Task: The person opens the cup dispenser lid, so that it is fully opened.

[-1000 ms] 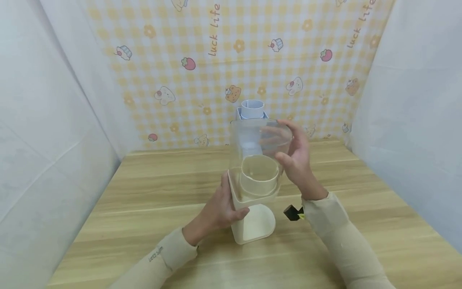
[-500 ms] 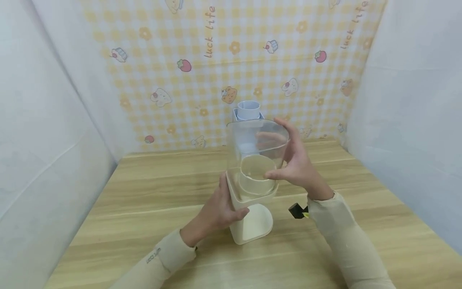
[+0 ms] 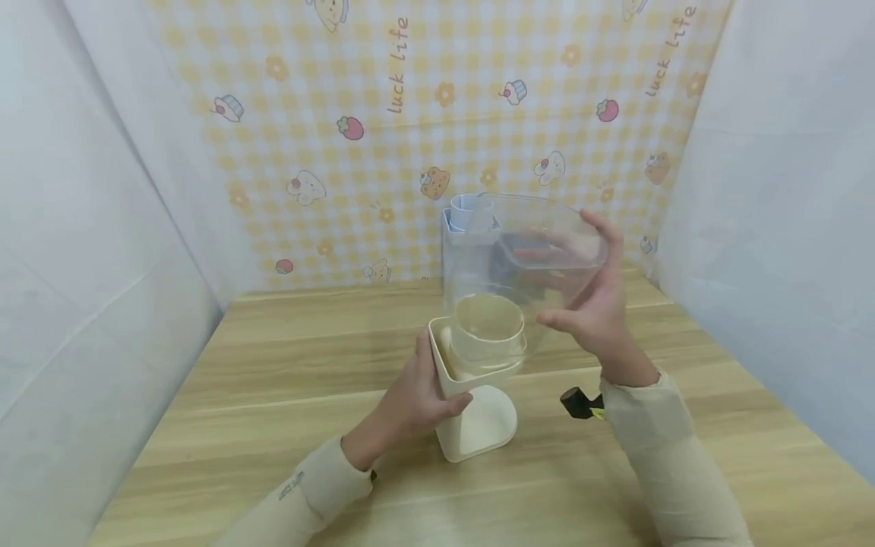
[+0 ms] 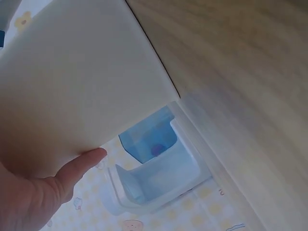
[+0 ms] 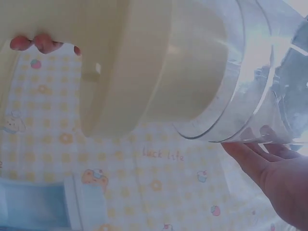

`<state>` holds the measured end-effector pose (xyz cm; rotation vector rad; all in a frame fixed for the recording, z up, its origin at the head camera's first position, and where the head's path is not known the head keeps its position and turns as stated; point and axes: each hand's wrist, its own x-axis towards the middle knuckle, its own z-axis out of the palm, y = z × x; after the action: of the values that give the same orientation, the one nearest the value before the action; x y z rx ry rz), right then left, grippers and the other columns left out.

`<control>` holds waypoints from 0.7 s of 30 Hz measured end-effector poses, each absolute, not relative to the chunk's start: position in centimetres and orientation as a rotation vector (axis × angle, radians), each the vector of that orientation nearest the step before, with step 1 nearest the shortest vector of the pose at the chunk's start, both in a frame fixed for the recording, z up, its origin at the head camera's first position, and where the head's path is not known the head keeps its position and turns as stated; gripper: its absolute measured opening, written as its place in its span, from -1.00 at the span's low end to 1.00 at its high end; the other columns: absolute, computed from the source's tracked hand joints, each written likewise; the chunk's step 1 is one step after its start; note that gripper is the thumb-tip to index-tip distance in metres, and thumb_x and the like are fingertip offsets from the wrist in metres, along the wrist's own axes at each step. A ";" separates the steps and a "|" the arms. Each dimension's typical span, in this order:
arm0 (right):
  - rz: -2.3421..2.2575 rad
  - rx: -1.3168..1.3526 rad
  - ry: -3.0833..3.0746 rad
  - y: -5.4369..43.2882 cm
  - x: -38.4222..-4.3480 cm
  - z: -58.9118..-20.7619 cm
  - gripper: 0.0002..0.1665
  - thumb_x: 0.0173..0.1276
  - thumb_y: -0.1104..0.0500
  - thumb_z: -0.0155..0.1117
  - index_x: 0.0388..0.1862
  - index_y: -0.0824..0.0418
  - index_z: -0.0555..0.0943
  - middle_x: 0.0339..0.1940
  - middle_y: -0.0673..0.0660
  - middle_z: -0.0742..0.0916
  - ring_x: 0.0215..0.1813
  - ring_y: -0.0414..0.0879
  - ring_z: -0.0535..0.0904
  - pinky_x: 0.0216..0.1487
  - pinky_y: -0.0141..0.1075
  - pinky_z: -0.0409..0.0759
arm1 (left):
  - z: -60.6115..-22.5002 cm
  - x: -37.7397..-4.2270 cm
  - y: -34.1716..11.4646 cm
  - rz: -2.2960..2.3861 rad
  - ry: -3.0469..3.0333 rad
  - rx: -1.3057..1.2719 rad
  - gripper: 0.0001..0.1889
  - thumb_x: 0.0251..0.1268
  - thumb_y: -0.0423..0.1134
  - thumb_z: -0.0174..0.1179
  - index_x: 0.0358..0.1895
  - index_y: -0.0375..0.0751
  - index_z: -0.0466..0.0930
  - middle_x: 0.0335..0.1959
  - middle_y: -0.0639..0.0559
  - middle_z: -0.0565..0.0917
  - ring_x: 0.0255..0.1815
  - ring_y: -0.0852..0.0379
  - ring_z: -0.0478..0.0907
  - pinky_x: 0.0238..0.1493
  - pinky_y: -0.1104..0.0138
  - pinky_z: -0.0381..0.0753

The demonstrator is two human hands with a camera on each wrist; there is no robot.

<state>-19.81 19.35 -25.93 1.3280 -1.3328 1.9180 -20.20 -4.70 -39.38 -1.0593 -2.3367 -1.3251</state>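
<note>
My left hand [image 3: 417, 391] grips the side of a cream dispenser stand [image 3: 451, 437], tilted over the table. A round cream collar [image 3: 488, 342] rises inside its square top frame. My right hand [image 3: 601, 311] holds a clear plastic container [image 3: 554, 254] around its side, thumb in front and fingers behind. The container leans right, and its lower end still overlaps the collar. In the right wrist view, the clear container [image 5: 255, 62] surrounds the end of the collar [image 5: 192, 72]. In the left wrist view, my left thumb [image 4: 84, 166] lies against the stand's flat back [image 4: 91, 72].
A blue dispenser [image 3: 454, 262] of similar shape stands behind, near the checked backdrop [image 3: 383, 167]. Close to my right sleeve, a small black object [image 3: 579, 403] with a yellow part is visible above the wooden table [image 3: 273, 365]. White curtains [image 3: 772, 228] hang on both sides.
My right hand has moved right and tilted the clear container that way, lifting it out of the square frame. My left hand and the cream stand stay almost still.
</note>
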 end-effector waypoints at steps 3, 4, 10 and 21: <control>1.999 1.315 -1.228 20.1 -19.6 -25.4 0.18 -0.10 0.29 0.68 0.39 0.20 0.10 0.24 0.50 0.52 0.13 0.32 0.59 0.04 -0.01 0.64 | -39.5 -20.3 -4.8 -1.354 -2.335 -1.075 0.11 0.16 0.22 0.27 0.57 -0.09 -0.28 0.26 -0.07 0.36 0.23 0.03 0.38 0.23 0.01 0.45; 2.008 1.306 -1.201 20.4 -19.5 -25.3 0.19 -0.12 0.31 0.69 0.38 0.21 0.11 0.23 0.50 0.52 0.14 0.32 0.58 0.03 -0.01 0.65 | -39.6 -20.4 -4.9 -1.369 -2.338 -1.076 0.12 0.19 0.22 0.25 0.58 -0.07 -0.34 0.33 -0.08 0.31 0.30 0.01 0.33 0.29 -0.02 0.39; 2.006 1.251 -1.134 22.4 -19.1 -24.8 0.22 -0.23 0.41 0.70 0.35 0.30 0.12 0.19 0.48 0.53 0.18 0.32 0.51 0.00 -0.02 0.66 | -39.7 -20.6 -5.2 -1.439 -2.354 -1.062 0.10 0.33 0.21 0.16 0.59 -0.06 -0.48 0.55 -0.15 0.05 0.50 -0.09 0.11 0.40 -0.12 0.20; 1.976 1.202 -1.247 26.9 -18.0 -26.0 0.16 -0.21 0.55 0.62 0.33 0.33 0.14 0.23 0.48 0.50 0.18 0.29 0.55 -0.01 -0.05 0.67 | -39.0 -20.6 -5.4 -1.261 -2.105 -0.965 -0.27 0.28 -0.26 0.29 0.45 -0.45 0.19 0.34 -0.28 0.26 0.35 -0.13 0.31 0.20 -0.05 0.48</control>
<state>-17.99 26.95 -26.00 1.2016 -1.2475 1.9764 -20.63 -5.37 -38.97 -0.9650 -2.1053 -1.2607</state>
